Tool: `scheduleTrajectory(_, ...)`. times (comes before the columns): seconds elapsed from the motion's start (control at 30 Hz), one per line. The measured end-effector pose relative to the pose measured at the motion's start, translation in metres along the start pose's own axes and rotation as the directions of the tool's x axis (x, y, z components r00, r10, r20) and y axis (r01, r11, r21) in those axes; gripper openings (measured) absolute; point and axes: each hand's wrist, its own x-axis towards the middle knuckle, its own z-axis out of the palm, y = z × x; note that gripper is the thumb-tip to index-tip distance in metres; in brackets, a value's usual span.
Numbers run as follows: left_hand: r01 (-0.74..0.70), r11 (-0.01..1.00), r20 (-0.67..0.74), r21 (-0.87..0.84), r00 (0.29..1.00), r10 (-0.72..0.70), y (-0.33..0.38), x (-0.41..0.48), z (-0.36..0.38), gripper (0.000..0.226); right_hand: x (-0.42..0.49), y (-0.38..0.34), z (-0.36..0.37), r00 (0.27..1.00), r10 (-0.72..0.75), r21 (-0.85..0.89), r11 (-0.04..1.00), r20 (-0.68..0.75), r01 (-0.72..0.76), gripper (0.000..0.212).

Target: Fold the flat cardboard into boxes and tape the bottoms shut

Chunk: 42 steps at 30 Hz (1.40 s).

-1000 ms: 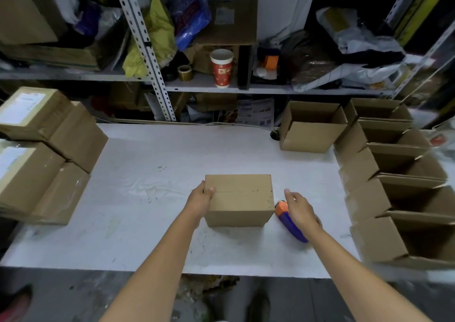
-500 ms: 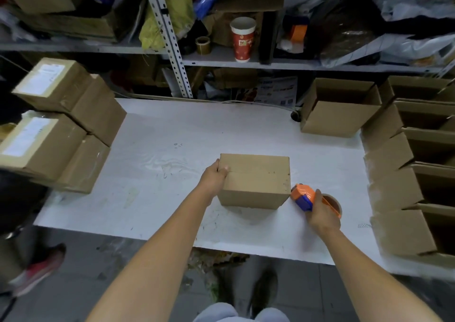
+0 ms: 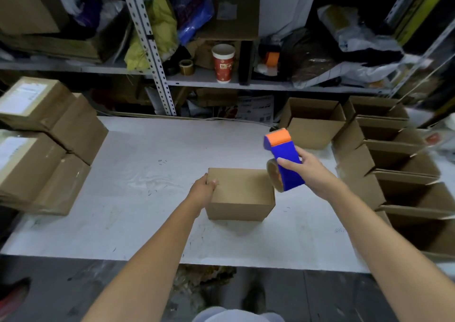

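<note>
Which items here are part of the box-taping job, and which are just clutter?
In the job: box held by left hand, tape dispenser in right hand, open boxes at right.
Lying about: paper cup, tape roll, yellow bag on the shelf; labelled boxes at left.

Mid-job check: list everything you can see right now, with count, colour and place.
folded brown cardboard box: one, brown, table centre, upper face closed
blue-and-orange plastic tape dispenser: one, held in the air near the box's right end
open brown cardboard boxes: about six, brown, table's right side
sealed labelled cardboard boxes: four, brown, stacked at the table's left
white table: one, white
red paper cup: one, red, shelf behind
left hand: grips the folded box's left edge
right hand: holds the dispenser
</note>
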Motion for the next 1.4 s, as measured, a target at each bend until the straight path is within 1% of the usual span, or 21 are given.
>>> scheduleTrajectory(0.07,-0.005,1.000,0.001,0.007,1.000,0.005,0.001,0.000,0.004,0.036,0.009,-0.013,0.012,0.985,0.031,-0.085,0.996,0.169,-0.016,0.063)
scheduleTrajectory(0.13,-0.024,0.999,-0.006,0.027,1.000,0.024,0.001,0.001,0.007,0.036,0.017,-0.025,0.027,0.953,0.076,-0.164,0.986,0.292,-0.029,0.052)
scheduleTrajectory(0.27,-0.027,1.000,0.005,0.009,1.000,0.027,0.002,0.003,0.006,0.031,0.036,-0.038,0.056,0.903,0.151,-0.355,0.935,0.403,0.002,0.041)
scheduleTrajectory(0.3,-0.025,1.000,0.007,0.007,1.000,0.025,0.002,0.003,0.006,0.030,0.040,-0.038,0.061,0.896,0.174,-0.399,0.917,0.409,0.004,0.043)
scheduleTrajectory(0.37,-0.022,0.999,0.003,0.025,1.000,0.022,0.001,0.002,0.005,0.029,0.048,-0.034,0.065,0.891,0.221,-0.469,0.883,0.396,-0.011,0.054)
scheduleTrajectory(0.43,-0.033,0.999,0.001,0.043,0.999,0.033,0.000,0.002,0.006,0.030,0.052,-0.029,0.062,0.885,0.254,-0.478,0.877,0.391,-0.041,0.064)
scheduleTrajectory(0.53,-0.031,0.999,-0.004,0.041,1.000,0.031,0.002,0.000,0.006,0.032,0.051,-0.031,0.052,0.861,0.270,-0.477,0.878,0.431,-0.037,0.062)
scheduleTrajectory(0.67,-0.013,0.999,0.003,0.034,1.000,0.013,0.005,-0.001,0.005,0.029,0.046,-0.030,0.043,0.856,0.264,-0.485,0.874,0.444,-0.018,0.061)
scheduleTrajectory(0.73,-0.015,0.998,0.009,0.059,1.000,0.014,0.006,-0.001,0.002,0.027,0.046,-0.027,0.042,0.855,0.257,-0.474,0.880,0.450,-0.015,0.061)
scheduleTrajectory(0.77,-0.029,0.997,-0.007,0.077,1.000,0.030,0.007,-0.001,-0.001,0.031,0.046,-0.026,0.041,0.856,0.250,-0.470,0.883,0.452,-0.010,0.061)
scheduleTrajectory(0.83,-0.086,0.992,-0.106,0.092,0.990,0.095,0.014,-0.004,-0.011,0.044,0.046,-0.025,0.039,0.860,0.234,-0.467,0.884,0.453,0.006,0.062)
scheduleTrajectory(0.87,-0.128,0.989,-0.146,0.076,0.980,0.138,0.020,-0.007,-0.015,0.045,0.046,-0.023,0.038,0.863,0.226,-0.466,0.885,0.452,0.013,0.061)
scheduleTrajectory(0.9,-0.163,0.985,-0.154,0.056,0.973,0.170,0.028,-0.011,-0.018,0.045,0.046,-0.022,0.037,0.866,0.219,-0.467,0.884,0.451,0.020,0.061)
scheduleTrajectory(0.93,-0.169,0.985,-0.121,0.020,0.978,0.170,0.035,-0.015,-0.021,0.044,0.047,-0.022,0.037,0.865,0.217,-0.471,0.882,0.451,0.025,0.060)
scheduleTrajectory(1.0,-0.117,0.990,0.029,-0.085,0.992,0.120,0.048,-0.024,-0.026,0.042,0.047,-0.022,0.039,0.863,0.222,-0.489,0.872,0.455,0.034,0.056)
scheduleTrajectory(1.03,-0.096,0.989,0.107,-0.110,0.988,0.108,0.053,-0.028,-0.028,0.038,0.047,-0.023,0.040,0.861,0.222,-0.497,0.867,0.458,0.041,0.056)
scheduleTrajectory(1.1,-0.091,0.988,0.180,-0.128,0.977,0.113,0.060,-0.031,-0.031,0.030,0.047,-0.025,0.040,0.858,0.226,-0.520,0.853,0.461,0.054,0.056)
scheduleTrajectory(1.17,-0.090,0.983,0.194,-0.160,0.973,0.121,0.063,-0.031,-0.032,0.027,0.047,-0.029,0.041,0.854,0.232,-0.548,0.834,0.465,0.072,0.056)
scheduleTrajectory(1.23,-0.072,0.982,0.173,-0.173,0.980,0.102,0.066,-0.032,-0.032,0.026,0.047,-0.035,0.041,0.852,0.234,-0.589,0.801,0.468,0.104,0.060)
scheduleTrajectory(1.33,-0.059,0.987,0.144,-0.151,0.986,0.081,0.070,-0.030,-0.032,0.026,0.047,-0.045,0.043,0.849,0.244,-0.678,0.715,0.469,0.170,0.070)
scheduleTrajectory(1.4,-0.053,0.990,0.130,-0.131,0.989,0.070,0.071,-0.029,-0.032,0.031,0.048,-0.053,0.046,0.848,0.253,-0.734,0.646,0.466,0.211,0.073)
